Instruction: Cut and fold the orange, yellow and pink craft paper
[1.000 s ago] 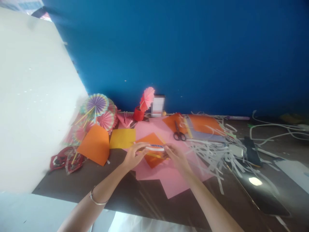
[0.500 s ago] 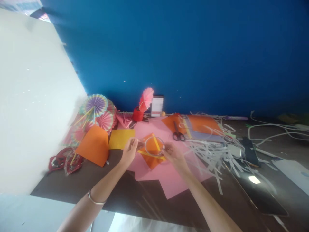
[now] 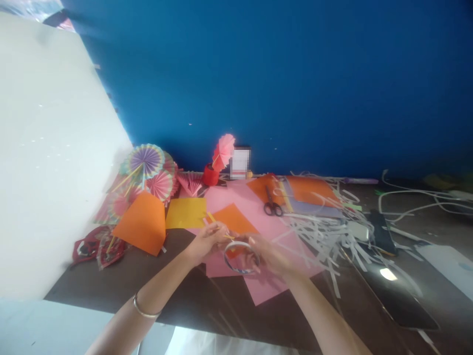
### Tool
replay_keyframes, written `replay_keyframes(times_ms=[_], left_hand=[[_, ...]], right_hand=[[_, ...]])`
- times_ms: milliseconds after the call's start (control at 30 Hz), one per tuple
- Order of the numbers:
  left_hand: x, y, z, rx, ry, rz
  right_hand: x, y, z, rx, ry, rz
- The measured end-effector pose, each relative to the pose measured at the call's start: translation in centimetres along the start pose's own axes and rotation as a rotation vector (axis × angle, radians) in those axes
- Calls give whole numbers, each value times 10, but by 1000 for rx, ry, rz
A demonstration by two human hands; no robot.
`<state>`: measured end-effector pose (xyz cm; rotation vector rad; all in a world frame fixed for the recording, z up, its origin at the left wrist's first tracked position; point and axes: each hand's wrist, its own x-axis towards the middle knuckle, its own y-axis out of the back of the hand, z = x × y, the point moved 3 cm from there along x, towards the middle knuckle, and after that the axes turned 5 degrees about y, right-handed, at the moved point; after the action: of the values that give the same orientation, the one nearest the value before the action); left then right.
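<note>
My left hand (image 3: 210, 240) pinches a thin yellow strip (image 3: 211, 217), part of which sticks up beyond the fingers. My right hand (image 3: 268, 256) grips a thin pale roll of tape (image 3: 227, 260), which hangs tilted below the fingertips. Both sets of fingertips come close together at the top of the roll; whether tape touches the strip there is too blurred to tell. Just beyond the hands an orange paper square (image 3: 233, 217) rests on overlapping pink sheets (image 3: 258, 291).
Black-handled scissors (image 3: 273, 209) lie behind my right hand. White paper strips (image 3: 318, 231) are heaped to the right, near a dark tablet (image 3: 399, 296). Folded paper fans (image 3: 146, 161), an orange sheet (image 3: 142, 224) and a yellow sheet (image 3: 186, 212) are on the left.
Both hands have come closer together and toward me. The tape roll has moved down and now hangs from my right hand. The yellow strip has left the orange square and is in my left hand.
</note>
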<state>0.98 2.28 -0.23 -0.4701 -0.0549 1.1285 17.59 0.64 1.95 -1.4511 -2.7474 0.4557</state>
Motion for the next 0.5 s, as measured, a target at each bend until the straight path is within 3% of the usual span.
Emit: replay_keyframes(times_ms=[200,500], left_hand=[[-4,-5,8,358,-219,-32],[-7,0,10,318,-208,-68]], right_hand=[[0,0,-6,-166,-14,99],[-1,3,-4,-241,36,89]])
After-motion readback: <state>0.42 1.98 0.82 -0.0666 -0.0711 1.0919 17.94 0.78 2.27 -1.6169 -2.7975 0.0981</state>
